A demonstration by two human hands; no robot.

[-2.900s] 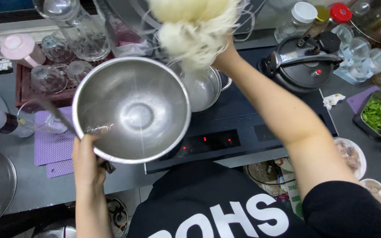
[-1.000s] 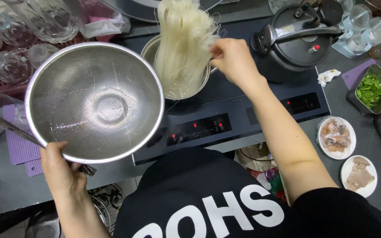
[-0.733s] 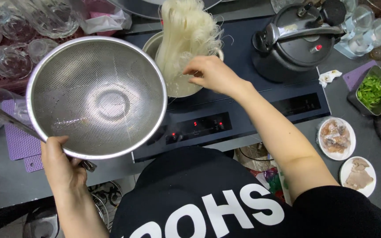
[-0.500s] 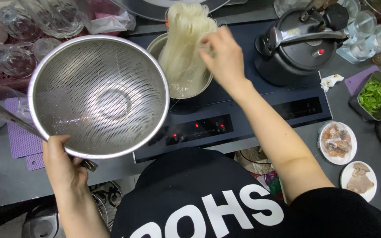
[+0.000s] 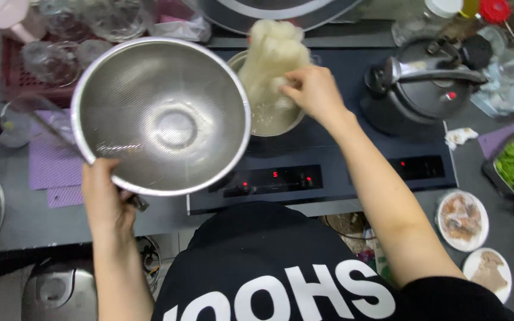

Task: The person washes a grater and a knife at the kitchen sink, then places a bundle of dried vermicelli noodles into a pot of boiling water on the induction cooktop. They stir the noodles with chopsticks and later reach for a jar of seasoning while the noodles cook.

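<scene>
The right hand (image 5: 313,92) had come down from holding the noodles (image 5: 272,62) high and now gripped the pale bundle where it sank into the pot (image 5: 269,116) on the cooktop (image 5: 328,166); the strands stood mostly inside it. The left hand (image 5: 105,199) stayed clenched on the rim of the empty strainer (image 5: 162,116), tilted beside the pot.

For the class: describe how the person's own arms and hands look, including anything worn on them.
Both arms are bare along all that shows. The left hand and right hand wear no gloves, rings or watch that can be seen. The black top with large white lettering ends in short sleeves.
</scene>
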